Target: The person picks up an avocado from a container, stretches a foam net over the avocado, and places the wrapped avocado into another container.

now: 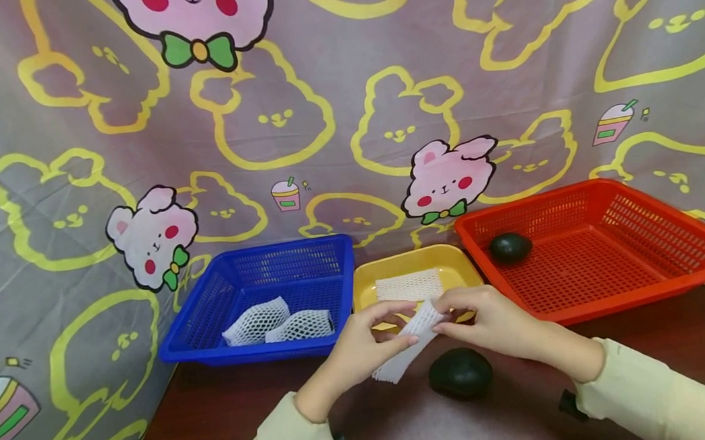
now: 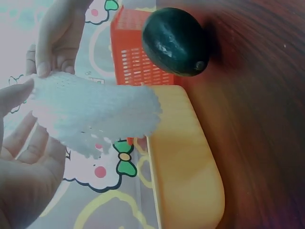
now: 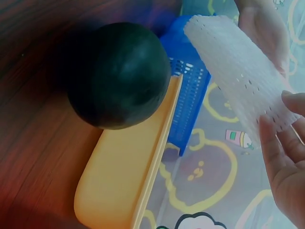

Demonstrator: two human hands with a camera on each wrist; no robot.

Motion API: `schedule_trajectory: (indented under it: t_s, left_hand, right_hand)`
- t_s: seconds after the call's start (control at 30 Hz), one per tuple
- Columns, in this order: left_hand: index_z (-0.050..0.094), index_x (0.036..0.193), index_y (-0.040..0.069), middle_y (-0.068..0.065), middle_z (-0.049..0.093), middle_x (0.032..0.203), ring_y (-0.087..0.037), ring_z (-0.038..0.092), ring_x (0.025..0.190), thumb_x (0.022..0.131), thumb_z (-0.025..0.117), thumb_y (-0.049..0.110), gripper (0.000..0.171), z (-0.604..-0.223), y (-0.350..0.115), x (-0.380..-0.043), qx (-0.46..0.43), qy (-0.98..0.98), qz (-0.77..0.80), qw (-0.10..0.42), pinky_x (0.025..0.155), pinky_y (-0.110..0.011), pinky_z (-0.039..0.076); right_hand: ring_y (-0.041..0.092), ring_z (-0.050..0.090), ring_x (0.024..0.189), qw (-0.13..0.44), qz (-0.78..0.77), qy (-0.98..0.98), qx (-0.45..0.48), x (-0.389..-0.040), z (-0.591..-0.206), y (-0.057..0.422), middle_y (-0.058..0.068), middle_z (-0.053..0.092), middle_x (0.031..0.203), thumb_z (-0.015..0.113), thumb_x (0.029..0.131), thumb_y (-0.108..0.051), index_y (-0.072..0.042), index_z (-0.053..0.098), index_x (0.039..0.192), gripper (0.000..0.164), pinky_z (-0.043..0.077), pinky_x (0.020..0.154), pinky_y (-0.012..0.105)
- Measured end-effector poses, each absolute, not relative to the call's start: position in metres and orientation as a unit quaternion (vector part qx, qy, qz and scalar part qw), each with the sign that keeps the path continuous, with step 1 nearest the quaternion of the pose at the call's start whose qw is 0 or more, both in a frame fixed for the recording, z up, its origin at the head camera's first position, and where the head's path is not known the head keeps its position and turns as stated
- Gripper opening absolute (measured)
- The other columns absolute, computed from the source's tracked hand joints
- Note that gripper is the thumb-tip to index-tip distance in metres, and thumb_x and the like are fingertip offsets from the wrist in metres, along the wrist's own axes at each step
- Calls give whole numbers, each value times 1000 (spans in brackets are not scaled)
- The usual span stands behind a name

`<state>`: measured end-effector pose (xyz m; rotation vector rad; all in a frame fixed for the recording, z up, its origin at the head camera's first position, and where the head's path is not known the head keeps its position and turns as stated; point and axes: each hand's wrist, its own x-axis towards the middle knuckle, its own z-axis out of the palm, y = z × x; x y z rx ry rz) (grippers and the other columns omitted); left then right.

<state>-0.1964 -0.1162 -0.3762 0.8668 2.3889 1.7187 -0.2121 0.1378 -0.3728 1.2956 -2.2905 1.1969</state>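
A white foam net sleeve (image 1: 402, 361) hangs aslant between both hands above the table. My left hand (image 1: 360, 346) holds its side between thumb and fingers, while my right hand (image 1: 494, 319) pinches its upper end. In the left wrist view the sleeve (image 2: 95, 107) looks flattened and wide, its free end loose. The right wrist view shows fingertips (image 3: 268, 131) at the sleeve's near end. Just below the hands, a dark green avocado (image 1: 461, 373) lies on the table, apart from them.
At the left, a blue basket (image 1: 251, 353) holds two net sleeves (image 1: 258, 322), one with something dark at its end. Behind the hands, a yellow tray (image 1: 455, 262) holds another flat sleeve (image 1: 409, 286). On the right, a red basket (image 1: 579, 260) holds one avocado (image 1: 510, 248). A patterned curtain hangs behind.
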Motion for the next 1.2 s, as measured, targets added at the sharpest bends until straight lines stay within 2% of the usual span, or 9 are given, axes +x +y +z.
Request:
schedule_trajectory:
  t_s: [0.2, 0.37, 0.53, 0.6, 0.7, 0.83, 0.97, 1.2]
  left_hand:
    - [67, 132, 4, -15, 65, 128, -15, 66, 104, 93, 76, 6, 40, -373, -116, -193, 325, 759, 563, 32, 86, -33, 57]
    - [66, 134, 5, -8, 64, 132, -12, 62, 99, 93, 76, 6, 42, -372, -116, -190, 383, 748, 541, 31, 82, -34, 59]
    - [68, 124, 6, -10, 62, 138, -12, 60, 97, 97, 68, 3, 27, -375, -118, -189, 430, 729, 532, 19, 77, -32, 59]
    - [68, 116, 5, -13, 64, 131, -12, 61, 95, 98, 64, 1, 19, -377, -119, -189, 448, 714, 537, 7, 73, -32, 59]
    - [64, 106, 4, -16, 67, 112, -10, 59, 87, 99, 62, -2, 10, -378, -120, -191, 479, 689, 543, -9, 65, -27, 55]
    - [59, 100, 4, -14, 60, 91, -8, 49, 73, 98, 62, -2, 7, -377, -121, -192, 518, 663, 541, -3, 56, -22, 44]
    - [63, 99, 3, -10, 56, 82, -3, 44, 68, 98, 63, -1, 4, -377, -122, -193, 533, 669, 518, 8, 55, -20, 40]
    - [66, 79, 5, -7, 62, 81, -2, 48, 72, 91, 71, -5, 17, -377, -122, -196, 543, 686, 484, -8, 55, -21, 43]
  right_hand:
    - [9, 64, 83, 99, 413, -761, 490, -209, -372, 135, -5, 72, 97, 82, 85, -2, -15, 75, 106, 25, 60, 71, 32]
    - [11, 65, 89, 95, 411, -738, 527, -206, -372, 132, -4, 73, 102, 81, 85, 0, -16, 75, 108, 28, 58, 79, 28]
    - [12, 66, 94, 97, 410, -713, 561, -201, -371, 130, -2, 72, 104, 81, 85, 2, -14, 74, 110, 30, 58, 82, 30]
    - [12, 66, 96, 83, 418, -705, 567, -198, -370, 128, -3, 72, 105, 80, 87, 0, -15, 73, 111, 29, 58, 81, 31]
    - [11, 65, 95, 69, 420, -697, 576, -195, -370, 127, -4, 71, 105, 77, 92, -4, -17, 71, 111, 25, 58, 82, 30]
    - [9, 64, 93, 73, 410, -692, 590, -194, -369, 126, -5, 70, 104, 72, 97, -9, -19, 69, 111, 18, 56, 84, 29]
    - [7, 63, 92, 70, 404, -691, 596, -191, -369, 126, -6, 69, 103, 70, 98, -11, -19, 68, 112, 16, 55, 83, 25]
    - [6, 63, 89, 61, 395, -700, 592, -189, -370, 127, -6, 69, 101, 72, 96, -8, -17, 69, 112, 19, 55, 79, 22]
